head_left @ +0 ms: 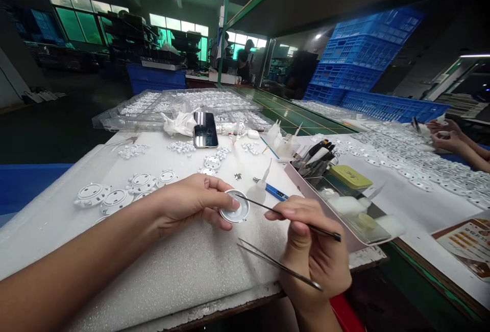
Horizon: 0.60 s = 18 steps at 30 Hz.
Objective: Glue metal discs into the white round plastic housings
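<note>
Bare left forearm nearest, it runs up to the left hand (193,200), whose thumb and fingers pinch a white disc (241,215) above the white foam sheet (184,281). Closer to the camera than the disc, on its right, the right hand (317,250) has thumb and fingers narrowed on a dark rod (306,223). It holds tweezers (277,266) as well, their tips spread below the disc. The rod's tip lies over the disc's face; whether it touches, I cannot tell.

This one piece seems to be mid-work. Left of the disc lie similar round white pieces (117,200), with a couple more (212,162) just beyond it; whether they are finished or waiting cannot be told. Small dark metal bits (238,176) sit just behind the disc, and farther past it are loose heaps of small white parts (181,147), so there is apparently plenty left to handle. Right of the disc stands a pink-sided tool box (346,222).

Well beyond the disc come a phone (205,130) and clear trays (126,115) of white parts. Far to its right, a co-worker's hands (446,138) are over rows of white pieces (413,161).
</note>
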Each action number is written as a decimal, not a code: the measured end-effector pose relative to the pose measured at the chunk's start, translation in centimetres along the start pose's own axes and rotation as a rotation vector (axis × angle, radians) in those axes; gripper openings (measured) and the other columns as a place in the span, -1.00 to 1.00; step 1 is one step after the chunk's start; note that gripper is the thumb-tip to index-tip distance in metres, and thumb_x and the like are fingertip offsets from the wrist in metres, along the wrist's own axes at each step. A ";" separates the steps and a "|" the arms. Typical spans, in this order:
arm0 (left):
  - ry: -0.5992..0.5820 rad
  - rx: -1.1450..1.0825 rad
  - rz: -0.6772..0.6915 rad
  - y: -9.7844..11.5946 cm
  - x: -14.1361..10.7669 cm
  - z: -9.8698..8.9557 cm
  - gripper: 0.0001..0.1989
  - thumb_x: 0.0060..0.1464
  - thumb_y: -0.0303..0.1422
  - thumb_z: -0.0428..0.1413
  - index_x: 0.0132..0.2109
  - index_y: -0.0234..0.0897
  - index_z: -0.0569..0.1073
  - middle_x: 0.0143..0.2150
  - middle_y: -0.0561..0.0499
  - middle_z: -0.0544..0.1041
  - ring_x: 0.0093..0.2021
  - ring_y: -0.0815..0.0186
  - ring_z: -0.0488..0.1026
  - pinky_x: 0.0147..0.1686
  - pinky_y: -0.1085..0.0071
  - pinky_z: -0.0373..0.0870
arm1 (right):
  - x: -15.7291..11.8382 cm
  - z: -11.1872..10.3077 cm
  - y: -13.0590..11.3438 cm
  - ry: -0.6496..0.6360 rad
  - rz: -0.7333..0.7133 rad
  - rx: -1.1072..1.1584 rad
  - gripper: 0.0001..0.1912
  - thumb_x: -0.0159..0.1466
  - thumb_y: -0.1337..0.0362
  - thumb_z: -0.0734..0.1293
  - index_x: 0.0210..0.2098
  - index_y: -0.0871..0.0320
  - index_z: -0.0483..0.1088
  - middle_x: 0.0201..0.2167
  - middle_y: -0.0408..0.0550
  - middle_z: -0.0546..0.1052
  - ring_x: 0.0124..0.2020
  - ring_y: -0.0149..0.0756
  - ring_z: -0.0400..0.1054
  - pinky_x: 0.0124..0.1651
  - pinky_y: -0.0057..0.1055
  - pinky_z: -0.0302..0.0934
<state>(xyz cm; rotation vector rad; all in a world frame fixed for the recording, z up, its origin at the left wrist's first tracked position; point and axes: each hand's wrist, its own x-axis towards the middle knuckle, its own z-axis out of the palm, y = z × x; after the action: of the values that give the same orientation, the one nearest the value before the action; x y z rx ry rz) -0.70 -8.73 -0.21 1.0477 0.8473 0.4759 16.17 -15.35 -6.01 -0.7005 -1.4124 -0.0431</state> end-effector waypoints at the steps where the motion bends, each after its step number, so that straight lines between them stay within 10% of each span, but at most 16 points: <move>1: -0.001 0.002 -0.001 0.0 0.0 -0.1 -0.82 -0.24 -0.52 0.39 -0.42 -0.42 0.54 -0.40 0.00 0.55 -0.45 0.44 0.47 -0.47 0.60 0.51 | 0.1 0.1 -0.1 0.049 -0.019 0.009 -0.83 0.35 0.46 0.19 -0.18 0.13 0.37 -0.43 -0.13 0.49 -0.39 -0.30 0.38 -0.25 -0.24 0.24; 11: 0.018 0.040 -0.014 0.0 0.0 -0.1 -0.84 -0.13 -0.49 0.35 -0.34 -0.44 0.58 -0.32 -0.07 0.57 -0.38 0.40 0.49 -0.47 0.61 0.52 | 2.4 -6.2 -0.7 0.671 0.163 -0.163 -0.84 0.29 0.25 0.35 -0.40 0.15 0.35 -0.51 -0.16 0.40 -0.52 -0.36 0.30 -0.40 -0.35 0.19; 18: 0.021 0.095 -0.018 -0.3 0.1 -0.2 -0.86 -0.08 -0.46 0.33 -0.30 -0.39 0.59 -0.30 -0.01 0.54 -0.34 0.41 0.46 -0.43 0.60 0.53 | 3.1 -12.3 1.2 0.555 0.132 -0.761 -0.63 0.36 0.07 0.17 -0.48 0.14 0.31 -0.50 -0.04 0.31 -0.51 -0.27 0.31 -0.36 -0.23 0.23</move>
<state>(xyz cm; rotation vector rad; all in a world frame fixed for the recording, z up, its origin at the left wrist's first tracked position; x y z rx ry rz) -0.81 -8.70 -0.53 1.1230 0.9042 0.4353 28.13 -19.00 -3.63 -1.2866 -0.7839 -0.6494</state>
